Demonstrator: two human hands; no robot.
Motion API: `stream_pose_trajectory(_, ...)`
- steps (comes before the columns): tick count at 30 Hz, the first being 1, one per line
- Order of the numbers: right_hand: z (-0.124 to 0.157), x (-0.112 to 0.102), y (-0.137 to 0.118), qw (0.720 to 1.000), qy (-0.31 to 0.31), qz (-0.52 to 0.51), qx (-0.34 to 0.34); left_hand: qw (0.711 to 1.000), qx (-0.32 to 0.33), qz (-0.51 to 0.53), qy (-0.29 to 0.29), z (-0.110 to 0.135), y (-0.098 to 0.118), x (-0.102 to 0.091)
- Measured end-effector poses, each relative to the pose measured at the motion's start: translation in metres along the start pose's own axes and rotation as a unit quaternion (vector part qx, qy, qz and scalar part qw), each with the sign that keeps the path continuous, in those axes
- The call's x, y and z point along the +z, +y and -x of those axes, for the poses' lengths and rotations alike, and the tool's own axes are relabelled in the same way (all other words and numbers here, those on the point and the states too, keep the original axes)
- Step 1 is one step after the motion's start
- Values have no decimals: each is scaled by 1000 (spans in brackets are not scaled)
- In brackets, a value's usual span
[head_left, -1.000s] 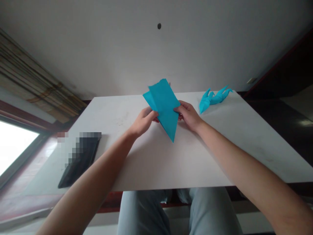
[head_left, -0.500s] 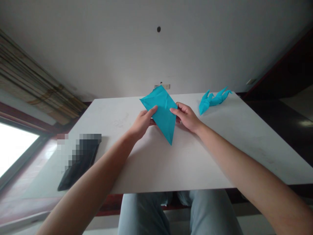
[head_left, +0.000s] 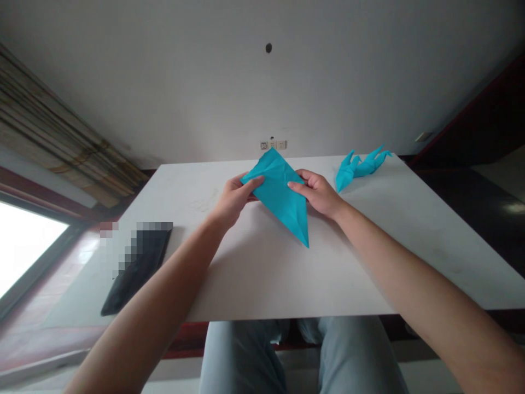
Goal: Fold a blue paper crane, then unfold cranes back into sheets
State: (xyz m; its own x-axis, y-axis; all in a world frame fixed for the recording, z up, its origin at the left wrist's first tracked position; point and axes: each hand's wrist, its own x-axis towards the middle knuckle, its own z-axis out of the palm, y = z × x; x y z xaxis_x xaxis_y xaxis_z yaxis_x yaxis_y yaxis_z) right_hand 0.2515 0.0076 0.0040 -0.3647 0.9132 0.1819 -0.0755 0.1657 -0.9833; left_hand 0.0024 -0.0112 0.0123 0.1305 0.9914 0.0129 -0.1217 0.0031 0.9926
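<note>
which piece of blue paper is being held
The broad, pointed sheet between the left hand and right hand. Both hold it; the blue paper birds sit apart near the far right corner of the table.

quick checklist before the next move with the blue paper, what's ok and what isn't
1. Left hand has hold of the blue paper: ok, thumb on top near the left corner.
2. Right hand has hold too: ok, thumb on top near the right edge.
3. Near tip of the paper free of fingers: ok, it points toward the person, uncovered.
4. Paper laid flat on the table: not ok, both hands hold it up.
5. Folds on the underside lined up: cannot tell, that side is hidden.
6. Paper birds apart from the hands: ok, they stand off to the right.
</note>
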Motion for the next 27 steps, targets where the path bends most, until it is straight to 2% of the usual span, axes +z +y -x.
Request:
stream_pose_trajectory(3,-1,-6,-3,1000,-14,-18,10,1000,17,-21,7,-4,2,-7)
stream_pose_trajectory(6,-3,-13,-3,999,-14,-38,26,999,24,-20,-14,-6,0,-10)
stream_pose_trajectory(12,-6,-24,-2,999,-22,-16,25,995,30,-26,-96,-7,-5,-15)
stream_pose_trajectory(16,-4,-26,-5,999,-40,35,-3,985,6,-52,-166,-2,2,-18)
stream_pose_trajectory(19,-2,-25,-8,996,-62,69,-12,978,0,-82,-193,3,10,-15)
stream_pose_trajectory(22,0,-22,-10,995,-72,66,3,973,8,-128,-192,5,10,-9)
stream_pose_trajectory(27,1,-20,-8,998,-3,21,51,982,57,-126,-129,1,1,-3)
